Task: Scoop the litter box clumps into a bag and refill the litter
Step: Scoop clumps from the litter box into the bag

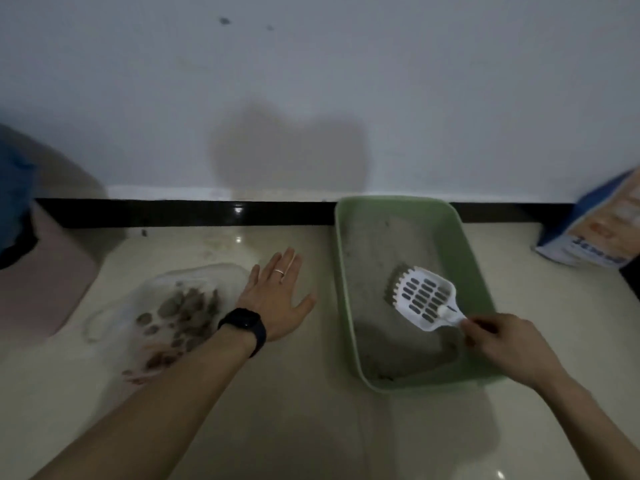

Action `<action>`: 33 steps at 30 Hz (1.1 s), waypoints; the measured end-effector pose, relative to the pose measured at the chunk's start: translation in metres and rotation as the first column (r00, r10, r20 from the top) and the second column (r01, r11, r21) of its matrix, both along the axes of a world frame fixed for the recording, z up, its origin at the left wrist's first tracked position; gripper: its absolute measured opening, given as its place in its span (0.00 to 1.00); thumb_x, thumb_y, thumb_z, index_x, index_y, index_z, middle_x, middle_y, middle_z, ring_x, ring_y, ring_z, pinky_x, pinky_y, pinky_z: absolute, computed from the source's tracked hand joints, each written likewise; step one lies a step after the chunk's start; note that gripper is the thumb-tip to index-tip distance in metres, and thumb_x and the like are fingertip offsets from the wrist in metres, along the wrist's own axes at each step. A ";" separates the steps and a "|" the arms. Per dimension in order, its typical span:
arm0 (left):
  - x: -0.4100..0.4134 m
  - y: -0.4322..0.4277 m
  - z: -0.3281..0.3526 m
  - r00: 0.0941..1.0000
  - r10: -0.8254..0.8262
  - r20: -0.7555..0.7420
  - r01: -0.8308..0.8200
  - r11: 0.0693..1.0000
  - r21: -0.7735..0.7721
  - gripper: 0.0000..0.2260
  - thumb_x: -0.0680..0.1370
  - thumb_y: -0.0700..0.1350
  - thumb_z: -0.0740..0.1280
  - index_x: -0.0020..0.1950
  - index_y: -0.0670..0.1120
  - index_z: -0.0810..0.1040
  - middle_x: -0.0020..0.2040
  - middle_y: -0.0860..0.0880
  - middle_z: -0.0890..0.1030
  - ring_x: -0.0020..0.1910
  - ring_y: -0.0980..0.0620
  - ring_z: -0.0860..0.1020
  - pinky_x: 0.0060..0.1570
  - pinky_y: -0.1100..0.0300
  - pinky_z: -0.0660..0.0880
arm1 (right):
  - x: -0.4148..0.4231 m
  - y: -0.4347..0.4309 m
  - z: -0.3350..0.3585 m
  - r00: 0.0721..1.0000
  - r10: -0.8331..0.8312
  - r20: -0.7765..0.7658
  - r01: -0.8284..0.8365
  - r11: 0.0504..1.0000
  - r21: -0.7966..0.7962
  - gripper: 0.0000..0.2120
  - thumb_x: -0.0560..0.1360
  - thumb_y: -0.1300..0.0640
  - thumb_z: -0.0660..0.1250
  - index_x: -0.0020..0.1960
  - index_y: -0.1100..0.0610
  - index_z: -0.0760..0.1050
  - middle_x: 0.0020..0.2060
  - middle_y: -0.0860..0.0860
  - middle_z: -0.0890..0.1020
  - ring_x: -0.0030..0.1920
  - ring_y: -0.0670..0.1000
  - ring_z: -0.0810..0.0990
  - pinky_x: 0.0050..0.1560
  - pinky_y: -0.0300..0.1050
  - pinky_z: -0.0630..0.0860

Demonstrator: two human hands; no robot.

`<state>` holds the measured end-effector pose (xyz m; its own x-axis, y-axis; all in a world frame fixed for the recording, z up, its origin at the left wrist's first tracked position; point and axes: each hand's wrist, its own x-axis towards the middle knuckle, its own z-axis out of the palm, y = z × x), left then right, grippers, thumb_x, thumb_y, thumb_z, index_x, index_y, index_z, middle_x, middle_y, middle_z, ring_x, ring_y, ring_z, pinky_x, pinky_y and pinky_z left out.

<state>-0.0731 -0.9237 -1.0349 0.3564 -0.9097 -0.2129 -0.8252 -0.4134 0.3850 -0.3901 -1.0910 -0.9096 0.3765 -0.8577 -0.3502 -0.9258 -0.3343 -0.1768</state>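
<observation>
A green litter box (460, 237) stands on the pale floor at centre right, with grey litter (374, 251) spread inside. My right hand (502, 341) grips the handle of a white slotted scoop (424, 299), whose head hovers just over the litter. To the left lies a clear plastic bag (204, 275) flat on the floor, with several brown clumps (187, 310) in it. My left hand (277, 296) rests flat on the floor, fingers spread, at the bag's right edge. A black watch sits on that wrist.
A blue and orange litter package (602, 230) leans against the wall at the far right. A pink bin (48, 278) with a blue cloth stands at the far left. A white wall with a black skirting strip (173, 213) runs behind everything.
</observation>
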 end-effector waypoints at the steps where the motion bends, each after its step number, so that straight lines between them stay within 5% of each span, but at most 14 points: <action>1: -0.017 -0.012 0.000 1.000 -0.019 -0.021 0.018 0.999 -0.027 0.36 0.77 0.68 0.44 0.78 0.53 0.37 0.78 0.55 0.37 0.77 0.54 0.39 0.74 0.51 0.38 | -0.011 -0.007 0.001 0.996 0.014 -0.092 -0.011 0.999 0.032 0.13 0.77 0.40 0.62 0.38 0.40 0.80 0.32 0.42 0.83 0.35 0.44 0.80 0.37 0.44 0.76; 4: -0.058 -0.039 -0.001 0.997 -0.069 -0.040 0.066 0.995 -0.077 0.34 0.78 0.66 0.45 0.77 0.54 0.34 0.78 0.55 0.36 0.77 0.55 0.40 0.73 0.50 0.38 | -0.029 -0.024 0.002 0.950 0.076 -0.302 -0.037 0.990 0.133 0.14 0.75 0.39 0.62 0.41 0.44 0.82 0.34 0.45 0.84 0.38 0.47 0.82 0.45 0.47 0.80; 8: -0.082 -0.052 -0.009 0.997 -0.079 0.010 0.080 0.995 -0.056 0.30 0.82 0.58 0.45 0.78 0.52 0.33 0.75 0.57 0.29 0.77 0.56 0.37 0.73 0.49 0.36 | -0.028 -0.036 -0.009 0.930 0.170 -0.325 -0.078 0.958 0.277 0.18 0.72 0.40 0.64 0.30 0.50 0.80 0.27 0.48 0.82 0.29 0.45 0.80 0.36 0.45 0.78; 11: -0.081 -0.048 -0.013 0.995 -0.086 0.044 0.089 0.994 -0.067 0.28 0.83 0.56 0.44 0.77 0.52 0.31 0.74 0.57 0.28 0.75 0.59 0.32 0.73 0.49 0.36 | -0.015 -0.040 -0.022 0.920 0.230 -0.317 -0.113 0.931 0.348 0.17 0.70 0.39 0.64 0.28 0.45 0.81 0.23 0.43 0.80 0.27 0.42 0.79 0.33 0.41 0.75; 15: -0.079 -0.047 -0.016 0.992 -0.109 0.058 0.113 0.990 -0.079 0.27 0.81 0.58 0.39 0.76 0.53 0.30 0.74 0.58 0.26 0.71 0.61 0.27 0.73 0.52 0.34 | 0.006 -0.050 -0.034 0.886 0.308 -0.348 -0.158 0.904 0.396 0.13 0.66 0.39 0.65 0.29 0.43 0.82 0.28 0.45 0.82 0.35 0.46 0.81 0.43 0.45 0.80; 22: -0.082 -0.047 -0.020 0.996 -0.082 0.017 0.084 0.990 -0.110 0.28 0.81 0.59 0.39 0.77 0.53 0.32 0.75 0.58 0.28 0.73 0.62 0.29 0.74 0.51 0.34 | 0.017 -0.070 -0.028 0.815 0.411 -0.410 -0.250 0.886 0.390 0.08 0.67 0.37 0.66 0.31 0.35 0.79 0.30 0.42 0.81 0.38 0.44 0.79 0.42 0.45 0.77; 27: -0.082 -0.047 -0.019 0.997 -0.080 -0.002 0.079 0.989 -0.126 0.28 0.81 0.58 0.40 0.78 0.52 0.34 0.76 0.58 0.30 0.74 0.61 0.31 0.74 0.51 0.35 | 0.026 -0.052 -0.048 0.904 0.332 -0.270 -0.149 0.836 0.529 0.13 0.71 0.42 0.70 0.41 0.51 0.85 0.33 0.45 0.85 0.38 0.45 0.84 0.46 0.44 0.80; 33: -0.082 -0.047 -0.021 0.996 -0.085 0.000 0.084 0.987 -0.140 0.28 0.81 0.58 0.41 0.78 0.52 0.34 0.76 0.57 0.31 0.75 0.59 0.33 0.74 0.52 0.35 | 0.000 -0.004 -0.068 0.996 0.076 -0.051 -0.031 0.805 0.593 0.16 0.79 0.49 0.65 0.35 0.53 0.82 0.25 0.45 0.81 0.21 0.43 0.74 0.26 0.37 0.72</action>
